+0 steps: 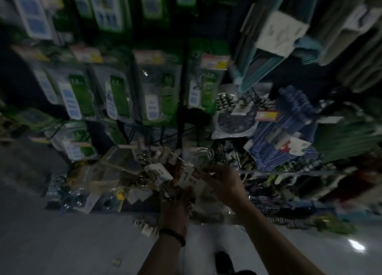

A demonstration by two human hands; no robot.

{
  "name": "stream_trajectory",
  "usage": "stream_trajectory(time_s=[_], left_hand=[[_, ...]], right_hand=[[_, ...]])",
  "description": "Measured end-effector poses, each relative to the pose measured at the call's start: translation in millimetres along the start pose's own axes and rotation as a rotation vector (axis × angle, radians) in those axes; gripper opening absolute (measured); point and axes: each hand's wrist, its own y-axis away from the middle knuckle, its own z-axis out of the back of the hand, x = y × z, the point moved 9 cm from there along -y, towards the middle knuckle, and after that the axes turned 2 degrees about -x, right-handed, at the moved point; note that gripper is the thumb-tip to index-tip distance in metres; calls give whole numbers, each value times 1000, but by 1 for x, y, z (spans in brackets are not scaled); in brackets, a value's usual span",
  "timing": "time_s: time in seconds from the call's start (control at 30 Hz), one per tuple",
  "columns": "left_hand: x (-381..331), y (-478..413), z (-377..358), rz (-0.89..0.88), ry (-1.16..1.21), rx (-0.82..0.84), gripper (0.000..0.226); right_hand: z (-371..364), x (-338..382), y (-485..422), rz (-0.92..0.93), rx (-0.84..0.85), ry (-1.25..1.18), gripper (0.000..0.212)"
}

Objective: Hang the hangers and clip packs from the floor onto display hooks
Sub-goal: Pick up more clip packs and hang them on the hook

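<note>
Strong blur and darkness hide the fingertips of the left hand (pixel 175 207) among the clip packs (pixel 154 172); the white label (pixel 189 179) is unreadable.

Head view; downward, near display rack (pixel 182 101)

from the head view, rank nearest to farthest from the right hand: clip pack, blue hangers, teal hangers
1. clip pack, at the right hand's fingertips
2. blue hangers, up and right on the rack
3. teal hangers, top right, highest
</note>
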Motion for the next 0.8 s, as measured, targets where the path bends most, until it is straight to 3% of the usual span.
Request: stream_trajectory(time_s=[0.13,0.3,0.4,0.67,0.8], left_hand=[[-1,10,-39,-64,-136,80,58],[9,3,-59,-57,-182,-39,41],[8,1,-95,-35,-138,20,35],[-11,-3,-245,-10,76,231,25],[-17,-20,-296,-63,2,175,26]], right_hand=[[34,-4,-6,38,6,67,24],[107,-24,-23,120,-143,141,17],[155,-47,-42,138,-205,187,19],[221,-96,-97,198,-160,396,18],[238,-97,-118,290,-160,512,16]])
